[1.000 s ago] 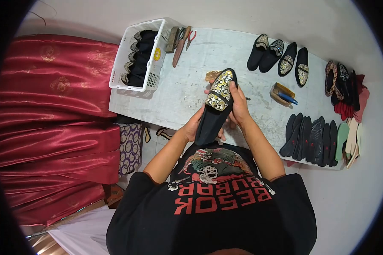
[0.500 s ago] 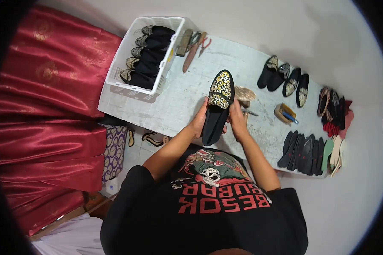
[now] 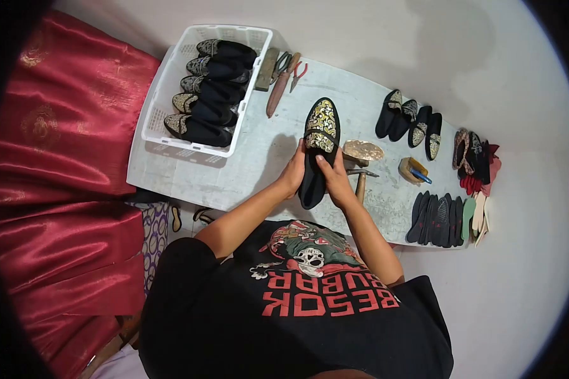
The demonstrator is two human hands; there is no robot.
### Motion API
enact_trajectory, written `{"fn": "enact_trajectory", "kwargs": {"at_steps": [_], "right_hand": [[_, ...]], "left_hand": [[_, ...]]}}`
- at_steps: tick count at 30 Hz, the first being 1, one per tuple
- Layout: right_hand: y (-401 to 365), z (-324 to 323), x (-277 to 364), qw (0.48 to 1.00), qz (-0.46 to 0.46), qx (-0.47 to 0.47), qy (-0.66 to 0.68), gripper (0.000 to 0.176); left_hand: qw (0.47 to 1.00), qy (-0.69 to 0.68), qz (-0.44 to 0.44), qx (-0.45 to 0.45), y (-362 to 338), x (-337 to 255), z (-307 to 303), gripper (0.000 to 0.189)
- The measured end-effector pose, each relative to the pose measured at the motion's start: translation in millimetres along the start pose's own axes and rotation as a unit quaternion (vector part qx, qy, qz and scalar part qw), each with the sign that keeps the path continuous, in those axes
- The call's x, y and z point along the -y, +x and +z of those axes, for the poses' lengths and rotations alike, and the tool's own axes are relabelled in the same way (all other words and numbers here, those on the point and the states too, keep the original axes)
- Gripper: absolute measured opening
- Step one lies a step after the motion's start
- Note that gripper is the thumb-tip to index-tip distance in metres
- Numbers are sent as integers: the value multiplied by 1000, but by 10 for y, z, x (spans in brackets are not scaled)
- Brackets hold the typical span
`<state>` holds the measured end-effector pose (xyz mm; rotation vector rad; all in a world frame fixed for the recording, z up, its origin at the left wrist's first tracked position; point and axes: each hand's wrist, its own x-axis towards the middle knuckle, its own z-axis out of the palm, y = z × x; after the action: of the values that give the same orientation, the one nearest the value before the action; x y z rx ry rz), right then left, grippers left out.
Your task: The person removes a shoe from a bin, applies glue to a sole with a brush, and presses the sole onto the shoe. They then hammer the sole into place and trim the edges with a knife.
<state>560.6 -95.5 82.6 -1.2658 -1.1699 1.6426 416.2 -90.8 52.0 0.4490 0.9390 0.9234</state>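
Above the table, between both hands, is a black slip-on shoe (image 3: pixel 322 120) with a gold-patterned vamp and a strap across it, toe pointing away from me. My left hand (image 3: pixel 292 173) grips its left side; most of those fingers are hidden underneath. On the other side my right hand (image 3: pixel 336 179) holds the shoe, thumb laid on the edge of its opening. To the right on the table, a hammer (image 3: pixel 361 184) lies near my right wrist, beside a pale brown block (image 3: pixel 363 150) with a worn top.
A white plastic basket (image 3: pixel 250 95) of similar shoes stands at the left. Pliers (image 3: pixel 299 77) and a knife-like tool in a brown sheath (image 3: pixel 277 96) lie beside it. Along the right are several shoes (image 3: pixel 417 134), a glue container with a blue-handled brush (image 3: pixel 415 170) and black soles (image 3: pixel 437 218).
The shoe has shifted slightly left and nearer level in my hands. My right thumb now rests at the shoe's opening. The whole view has turned a little.
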Motion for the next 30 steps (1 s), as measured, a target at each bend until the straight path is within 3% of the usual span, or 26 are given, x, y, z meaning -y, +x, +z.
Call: {"fn": "enact_trajectory", "kwargs": {"at_steps": [3, 5, 6, 9, 11, 12, 13, 14, 15, 17, 18, 22, 24, 27, 30], "right_hand": [[6, -92, -80, 997, -49, -3, -57, 69], [-57, -131, -75, 998, -18, -5, 56, 59], [-65, -177, -105, 998, -18, -6, 62, 59], [-140, -354, -150, 995, 15, 0, 99, 57], [-227, -454, -48, 969, 86, 18, 232, 55], [-238, -550, -144, 968, 96, 28, 232, 54], [-285, -624, -133, 966, 98, 32, 236, 54], [-358, -693, -122, 954, 114, 77, 265, 56], [-426, -742, -102, 939, 128, 122, 294, 58], [-509, -806, -116, 937, 135, 135, 294, 59], [-548, -850, -158, 935, 146, 164, 280, 61], [-678, -981, -243, 933, 157, 177, 272, 62], [-702, -1053, -250, 933, 156, 177, 273, 59], [-755, -1133, -254, 926, 176, 189, 274, 58], [-779, -1144, -219, 922, 189, 219, 257, 61]], "left_hand": [[993, 79, 78, -35, 248, 213, -63, 78], [973, 190, 69, -108, 266, 327, -85, 74], [929, 315, 98, -168, 255, 367, -56, 69], [911, 354, 92, -193, 183, 470, 0, 69], [918, 341, 135, -152, 180, 434, 23, 69], [977, 152, 80, -129, 234, 452, 29, 68], [993, -44, 23, -103, 205, 367, 112, 67], [992, -96, -24, -78, 119, 276, 162, 89], [992, -93, -24, -84, 39, 217, 286, 89], [990, -141, 15, -5, -17, 180, 478, 94], [976, -187, 8, 113, 35, 156, 481, 93], [974, -188, 59, 112, 110, 198, 644, 77], [975, -182, 110, 56, 129, 229, 744, 70], [980, -152, 118, 50, 57, 236, 810, 61], [983, -131, 125, -15, 15, 283, 801, 51]]}}
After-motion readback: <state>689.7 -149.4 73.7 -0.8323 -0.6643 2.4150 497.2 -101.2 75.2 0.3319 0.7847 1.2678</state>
